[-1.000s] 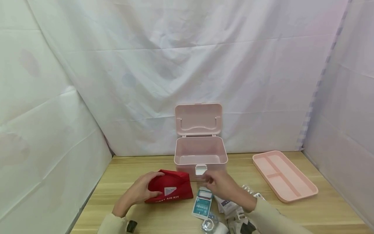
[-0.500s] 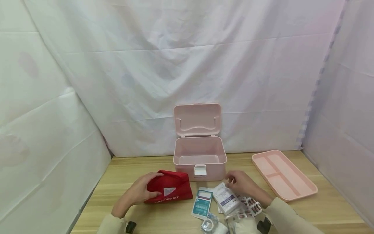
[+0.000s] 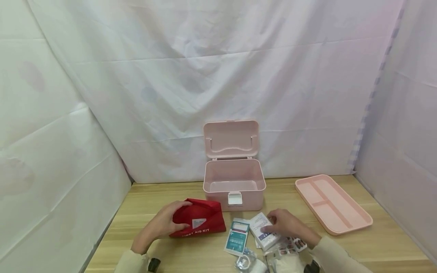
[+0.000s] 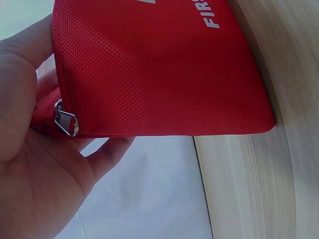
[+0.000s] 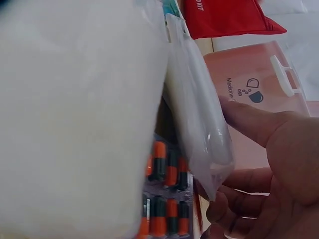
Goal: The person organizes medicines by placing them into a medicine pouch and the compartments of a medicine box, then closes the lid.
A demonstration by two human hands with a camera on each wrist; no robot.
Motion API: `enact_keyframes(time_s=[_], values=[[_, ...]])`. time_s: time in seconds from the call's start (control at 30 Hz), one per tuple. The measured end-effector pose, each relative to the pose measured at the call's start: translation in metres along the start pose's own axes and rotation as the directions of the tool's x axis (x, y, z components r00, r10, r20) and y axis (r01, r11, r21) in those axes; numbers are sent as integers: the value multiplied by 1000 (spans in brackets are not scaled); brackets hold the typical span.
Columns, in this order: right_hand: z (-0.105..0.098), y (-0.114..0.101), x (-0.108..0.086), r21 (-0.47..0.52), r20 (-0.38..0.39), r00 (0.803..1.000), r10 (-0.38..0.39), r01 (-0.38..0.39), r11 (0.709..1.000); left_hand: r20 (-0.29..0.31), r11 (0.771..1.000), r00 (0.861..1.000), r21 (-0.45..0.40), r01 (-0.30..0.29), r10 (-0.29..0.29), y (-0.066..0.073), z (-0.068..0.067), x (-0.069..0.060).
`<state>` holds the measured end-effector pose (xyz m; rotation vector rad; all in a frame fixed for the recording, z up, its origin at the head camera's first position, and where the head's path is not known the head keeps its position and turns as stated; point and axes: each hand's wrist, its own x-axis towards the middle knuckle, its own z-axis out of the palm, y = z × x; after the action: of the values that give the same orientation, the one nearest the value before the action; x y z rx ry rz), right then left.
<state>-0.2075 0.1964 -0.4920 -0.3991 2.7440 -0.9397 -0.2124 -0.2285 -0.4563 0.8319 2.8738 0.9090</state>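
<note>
My left hand (image 3: 167, 220) holds a red first aid kit pouch (image 3: 213, 223) by its left end, thumb at the near side and fingers at the far side. In the left wrist view the pouch (image 4: 149, 74) shows a metal zip pull (image 4: 66, 119) near the palm. My right hand (image 3: 288, 223) grips a white packet with a purple band (image 3: 261, 225); its thumb lies over the packet and the fingers are round the far edge. In the right wrist view the packet (image 5: 202, 109) is in clear plastic, between thumb and fingertips. Beside it lies a teal-and-white packet (image 3: 236, 239).
Behind stands a pink medicine box (image 3: 235, 199), lid raised. A divided pink tray (image 3: 332, 204) lies at right. Capsule blister packs (image 3: 297, 244), a tape roll (image 3: 243, 261) in plastic and a bagged white bundle (image 3: 288, 263) lie along the near edge.
My right hand has moved from in front of the box, rightward and then down onto the white packet, taking hold of it. My left hand stays on the pouch.
</note>
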Motion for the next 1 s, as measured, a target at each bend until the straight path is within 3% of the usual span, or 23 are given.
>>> enact_keyframes(time_s=[0.37, 0.7, 1.0], values=[[2, 3, 0, 67, -3, 1000, 9, -9, 998, -1, 1000, 1000, -15, -7, 7, 1, -2, 1], [5, 7, 1, 98, -22, 1000, -17, 19, 995, 18, 999, 1000, -31, 24, -24, 1, -1, 1], [2, 6, 2, 205, -13, 998, -58, 60, 977, 6, 1000, 1000, -18, 6, -6, 1, -1, 2]])
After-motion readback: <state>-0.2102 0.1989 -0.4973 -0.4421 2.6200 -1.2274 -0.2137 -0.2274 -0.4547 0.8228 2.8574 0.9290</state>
